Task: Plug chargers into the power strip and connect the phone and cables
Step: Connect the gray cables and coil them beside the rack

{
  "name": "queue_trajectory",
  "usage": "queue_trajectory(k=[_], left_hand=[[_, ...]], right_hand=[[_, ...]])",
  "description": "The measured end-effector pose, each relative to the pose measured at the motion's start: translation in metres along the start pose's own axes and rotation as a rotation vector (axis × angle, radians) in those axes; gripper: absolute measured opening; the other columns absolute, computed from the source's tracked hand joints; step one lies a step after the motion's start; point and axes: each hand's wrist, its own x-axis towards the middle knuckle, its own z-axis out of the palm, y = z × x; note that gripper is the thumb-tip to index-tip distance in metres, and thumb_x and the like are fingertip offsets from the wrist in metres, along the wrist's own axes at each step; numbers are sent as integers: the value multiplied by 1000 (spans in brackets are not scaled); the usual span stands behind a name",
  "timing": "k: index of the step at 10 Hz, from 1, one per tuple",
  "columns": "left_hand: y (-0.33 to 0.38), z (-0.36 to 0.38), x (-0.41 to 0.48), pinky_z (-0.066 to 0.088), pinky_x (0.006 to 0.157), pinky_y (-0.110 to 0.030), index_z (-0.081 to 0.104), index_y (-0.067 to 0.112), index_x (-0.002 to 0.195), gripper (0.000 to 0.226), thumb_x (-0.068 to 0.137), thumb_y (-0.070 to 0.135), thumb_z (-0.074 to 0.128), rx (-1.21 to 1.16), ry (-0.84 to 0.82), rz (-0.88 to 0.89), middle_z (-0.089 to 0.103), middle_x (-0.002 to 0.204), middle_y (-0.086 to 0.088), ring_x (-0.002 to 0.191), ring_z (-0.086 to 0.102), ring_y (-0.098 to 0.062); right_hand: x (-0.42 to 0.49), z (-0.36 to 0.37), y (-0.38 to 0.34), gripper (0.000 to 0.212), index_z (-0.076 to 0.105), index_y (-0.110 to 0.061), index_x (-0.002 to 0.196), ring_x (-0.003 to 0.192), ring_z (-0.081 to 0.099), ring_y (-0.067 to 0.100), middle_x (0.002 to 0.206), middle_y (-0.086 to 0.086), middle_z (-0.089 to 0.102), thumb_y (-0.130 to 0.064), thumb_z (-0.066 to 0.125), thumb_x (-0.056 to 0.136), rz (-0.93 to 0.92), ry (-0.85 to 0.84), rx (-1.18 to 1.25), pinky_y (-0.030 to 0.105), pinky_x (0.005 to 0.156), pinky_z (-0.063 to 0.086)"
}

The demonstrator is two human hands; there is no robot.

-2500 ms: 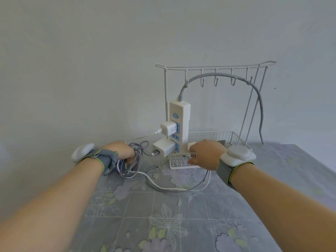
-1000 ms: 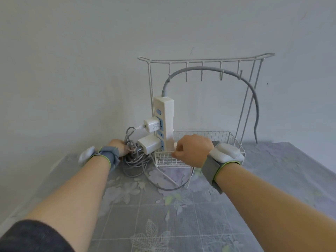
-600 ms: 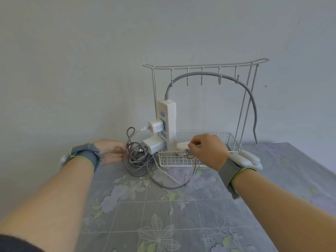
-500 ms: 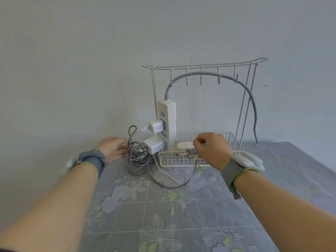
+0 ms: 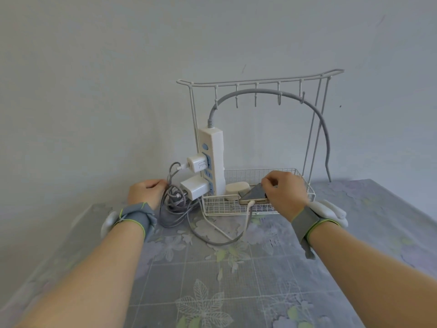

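Note:
A white power strip point(image 5: 214, 159) stands upright at the left end of a white wire basket point(image 5: 220, 205). Two white chargers are plugged into its left face, an upper one point(image 5: 195, 164) and a lower one point(image 5: 194, 187). My right hand point(image 5: 283, 194) grips a phone point(image 5: 254, 194) that lies tilted on the basket's front rim, with a white cable point(image 5: 247, 215) plugged into its near edge. My left hand point(image 5: 147, 191) is closed on the grey cable bundle point(image 5: 173, 207) left of the chargers.
A white wire rack point(image 5: 257, 81) with hooks rises over the basket, the strip's grey cord point(image 5: 316, 114) draped across it. A small white oval case point(image 5: 237, 188) lies in the basket beside the phone. A floral cloth point(image 5: 212, 280) covers the table; a wall stands close behind.
My right hand has shifted onto the phone and tilted it up on the basket rim. My left hand has moved back to the cable bundle and closed on it.

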Motion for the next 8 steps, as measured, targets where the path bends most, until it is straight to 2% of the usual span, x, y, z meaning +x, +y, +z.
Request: queue_trajectory(k=[1,2,3,4,5,7,8], left_hand=[[0,-9,3,54,74,-32,70,5,110,29,87,22,66,-95,-16,-35,67,92,-9,85,61,-25],[2,-14,1,50,65,-25,68,4,113,27,90,15,62,-102,-29,-23,65,96,-9,88,60,-24],[-4,-23,4,55,85,-40,72,11,106,21,88,10,60,5,-49,-40,72,100,-12,93,67,-27],[-13,-35,7,54,92,-47,74,24,79,17,82,10,64,59,-29,-59,73,82,-3,93,70,-28],[-6,-41,-5,55,90,-44,70,28,67,23,79,9,68,44,-5,-58,73,79,-2,88,70,-24],[-6,-49,-8,55,90,-43,71,26,62,22,75,8,71,74,-5,-57,75,81,-7,85,71,-24],[9,-51,-31,56,87,-39,70,24,59,26,76,8,58,184,122,9,76,82,-5,84,71,-27]], right_hand=[[-2,-5,-4,25,70,-8,79,68,67,27,71,8,71,-18,51,91,19,16,29,35,64,55],[-7,-12,-8,25,71,-9,83,73,64,25,77,7,71,-19,51,91,35,28,2,26,58,46],[-11,-18,-7,24,71,-8,81,69,63,26,77,8,71,-18,52,91,30,21,15,29,58,47],[-13,-23,-3,24,70,-14,77,65,61,23,76,3,71,-22,51,90,32,35,-14,36,65,54],[-16,-26,-3,25,70,-15,77,58,58,17,72,0,71,-21,50,90,52,18,-9,35,62,55],[-17,-33,-6,25,71,-9,80,59,56,21,72,6,71,-17,50,91,50,0,12,33,60,50],[-18,-40,-8,25,71,-10,83,52,47,15,65,4,65,-15,48,92,68,-24,39,28,55,41]])
